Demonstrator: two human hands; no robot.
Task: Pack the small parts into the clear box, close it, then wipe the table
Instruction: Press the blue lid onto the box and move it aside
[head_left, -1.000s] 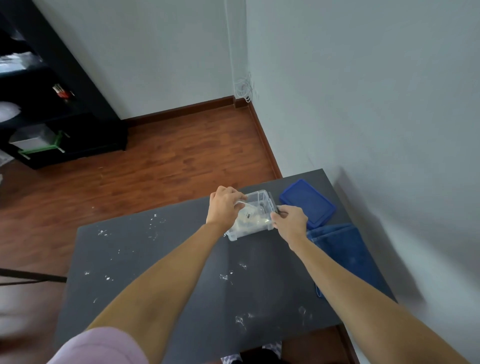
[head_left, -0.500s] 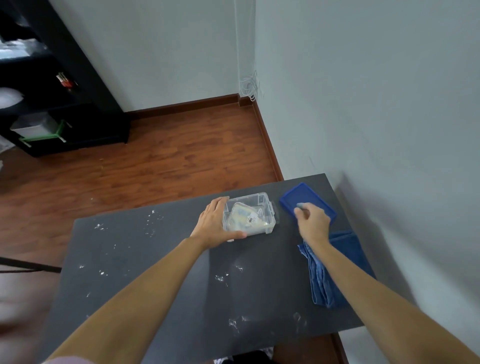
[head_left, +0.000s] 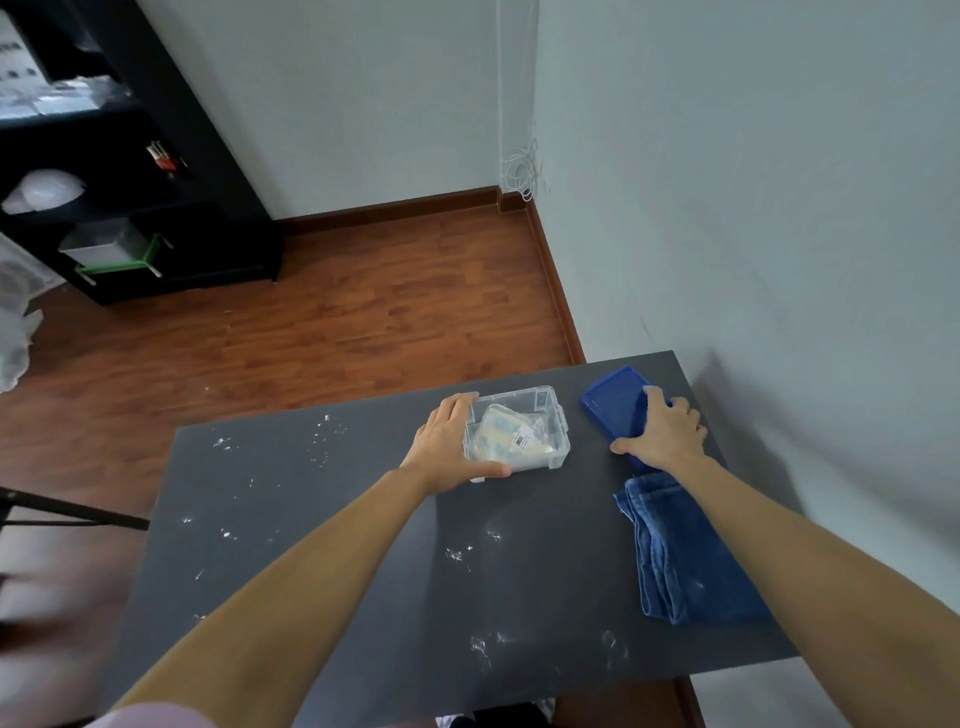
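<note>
A small clear box (head_left: 540, 415) stands lidless near the far edge of the dark table (head_left: 332, 545), with bagged small parts (head_left: 506, 439) inside. My left hand (head_left: 447, 447) grips its left side, thumb along the front wall. To its right lies the blue lid (head_left: 613, 402). My right hand (head_left: 662, 434) lies on the lid's near half, thumb at its near-left edge and fingers over its right side. A folded blue cloth (head_left: 680, 561) lies close behind that hand, partly under my right forearm.
White specks and smears (head_left: 460, 556) dot the tabletop. A pale wall (head_left: 779, 260) runs along the table's right side. Wooden floor lies beyond the far edge, with a black shelf unit (head_left: 130, 208) at the far left.
My right hand left the box, reached right and settled on the blue lid. My left hand slid from the box's top to its left side. The box now sits flat.
</note>
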